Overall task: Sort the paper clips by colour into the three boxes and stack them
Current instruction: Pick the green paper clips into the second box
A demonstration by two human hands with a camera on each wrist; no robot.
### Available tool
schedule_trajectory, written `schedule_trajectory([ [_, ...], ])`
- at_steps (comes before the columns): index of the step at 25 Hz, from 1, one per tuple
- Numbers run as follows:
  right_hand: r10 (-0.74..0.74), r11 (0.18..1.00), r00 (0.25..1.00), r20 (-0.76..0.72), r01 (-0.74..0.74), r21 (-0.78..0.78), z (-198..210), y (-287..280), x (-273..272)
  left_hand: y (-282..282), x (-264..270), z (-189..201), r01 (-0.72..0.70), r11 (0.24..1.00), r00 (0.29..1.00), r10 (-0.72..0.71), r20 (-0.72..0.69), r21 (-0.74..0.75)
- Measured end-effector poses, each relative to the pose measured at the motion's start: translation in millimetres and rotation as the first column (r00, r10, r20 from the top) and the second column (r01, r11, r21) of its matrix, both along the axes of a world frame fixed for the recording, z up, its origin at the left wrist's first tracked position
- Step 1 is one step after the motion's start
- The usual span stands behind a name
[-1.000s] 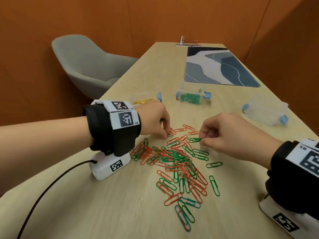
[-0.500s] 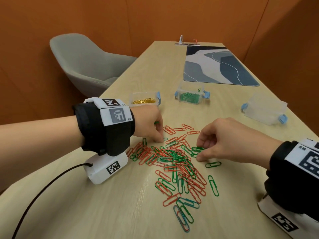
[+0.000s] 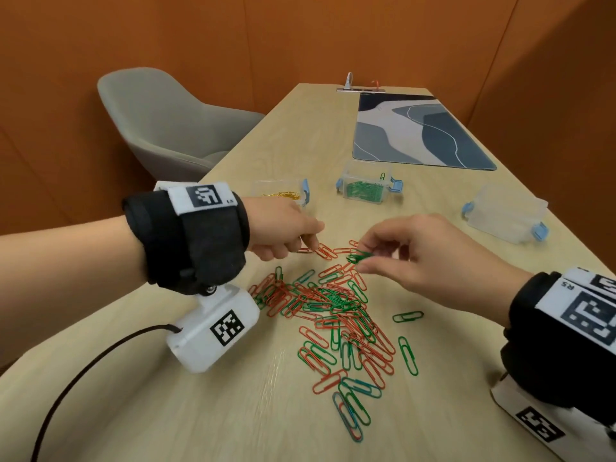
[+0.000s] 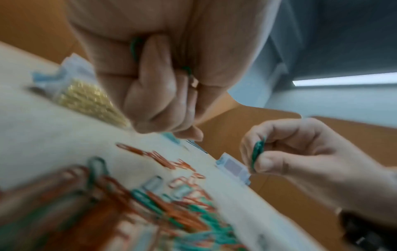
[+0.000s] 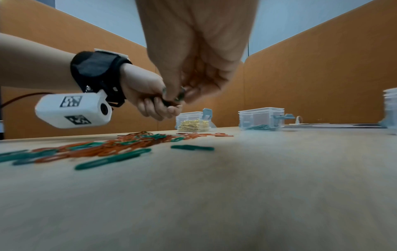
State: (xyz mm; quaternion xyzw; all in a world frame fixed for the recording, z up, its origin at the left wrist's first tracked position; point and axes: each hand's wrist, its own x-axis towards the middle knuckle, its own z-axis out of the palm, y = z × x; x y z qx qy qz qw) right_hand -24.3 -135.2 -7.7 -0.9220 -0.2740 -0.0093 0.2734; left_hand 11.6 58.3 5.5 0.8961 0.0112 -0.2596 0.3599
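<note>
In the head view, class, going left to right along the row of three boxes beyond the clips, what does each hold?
Box of gold clips → box of green clips → third box, no clips visible inside.

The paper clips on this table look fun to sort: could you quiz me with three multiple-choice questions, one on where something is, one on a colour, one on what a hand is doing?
1. Which box holds the green clips?
A. the left one
B. the middle one
C. the right one

2. What colour are the clips in the left box?
A. gold
B. blue
C. red

3. What is the right hand doing?
A. lying flat on the table
B. closing a lid
C. pinching green clips above the pile

Answers:
1. B, green shows through the middle box's clear wall.
2. A, a gold heap fills it.
3. C, thumb and fingers curl round a green bunch.
</note>
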Motion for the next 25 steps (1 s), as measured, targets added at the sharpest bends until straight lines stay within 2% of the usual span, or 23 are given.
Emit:
schedule_trajectory([
  [1, 0.054, 0.995, 0.997, 0.059, -0.059, 0.080, 2, 3, -1, 0, -2, 2, -0.063, 0.986, 0.988, 0.040, -0.151, -0.154],
  [3, 0.146, 0.975, 0.981, 0.129, -0.165, 0.147, 4, 9, -5, -4, -8, 1, -0.110, 0.931, 0.926, -0.032, -0.376, -0.349],
  [6, 0.160, 0.968, 0.982, 0.100, -0.176, 0.178, 3, 11, -7, -10, -17, -3, -0.047, 0.886, 0.874, -0.186, -0.448, -0.461],
  [8, 0.079, 0.987, 0.996, 0.039, -0.084, 0.138, 3, 7, -6, -9, -20, -2, -0.072, 0.893, 0.881, -0.152, -0.448, -0.445],
  [10, 0.030, 1.000, 0.997, -0.066, -0.029, 0.008, 1, 4, -6, -4, -20, -1, -0.031, 0.946, 0.945, -0.078, -0.319, -0.323],
  [12, 0.055, 0.987, 0.987, -0.150, -0.076, -0.144, -1, 6, -7, 2, -19, 0, 0.095, 0.992, 0.993, -0.101, -0.067, -0.081],
  [14, 0.084, 0.962, 0.980, -0.181, -0.128, -0.243, -2, 8, -7, 3, -22, 1, 0.230, 0.961, 0.960, -0.250, 0.127, 0.153],
  [17, 0.057, 0.947, 0.985, -0.163, -0.105, -0.304, -2, 11, -8, 0, -34, -1, 0.323, 0.885, 0.845, -0.430, 0.319, 0.335],
  [20, -0.007, 0.955, 0.991, -0.136, -0.034, -0.296, 0, 8, -9, -6, -41, -4, 0.394, 0.810, 0.782, -0.544, 0.304, 0.435],
  [22, -0.057, 0.962, 0.990, -0.128, 0.020, -0.274, 2, 6, -9, -5, -40, -5, 0.396, 0.783, 0.788, -0.558, 0.259, 0.479],
  [25, -0.098, 0.968, 0.984, -0.151, 0.059, -0.244, 2, 4, -7, 4, -38, -1, 0.382, 0.791, 0.819, -0.529, 0.221, 0.478],
])
